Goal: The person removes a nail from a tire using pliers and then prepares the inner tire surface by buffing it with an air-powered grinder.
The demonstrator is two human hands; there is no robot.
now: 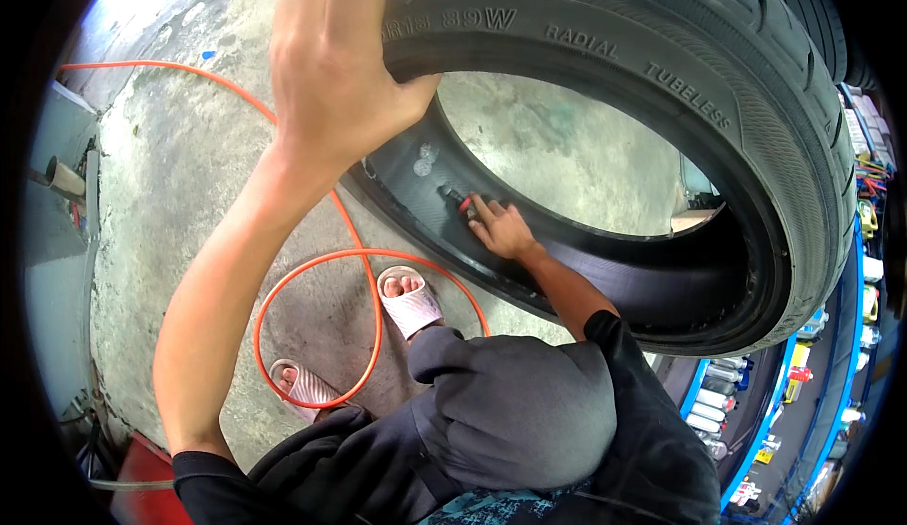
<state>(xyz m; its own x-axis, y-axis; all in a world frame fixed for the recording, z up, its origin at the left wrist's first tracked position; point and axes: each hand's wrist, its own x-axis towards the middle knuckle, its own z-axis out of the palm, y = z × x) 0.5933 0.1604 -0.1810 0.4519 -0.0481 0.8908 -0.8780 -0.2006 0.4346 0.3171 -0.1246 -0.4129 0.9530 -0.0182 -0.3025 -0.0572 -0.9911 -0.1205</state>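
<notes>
A large black tire (605, 29) fills the upper right, tilted, with its round opening toward me. My left hand (340, 62) is at its left side, thumb across the inner rim edge and fingers reaching up along the tire; the fingertips are cut off by the picture's top. Inside the tire, my right hand (505, 230) grips a small red and black tool (465, 206) against the inner liner. Most of that tool is hidden by the fingers, so its exact kind is unclear. Just beyond its tip is a pale round mark (425, 158) on the liner.
An orange hose (260, 312) loops over the concrete floor (170, 185) around my sandalled feet (411, 300). At the right, curved-looking shelves with blue edges (761, 412) carry bottles and cans. More tires (803, 5) stand behind. A red object (146, 487) is at lower left.
</notes>
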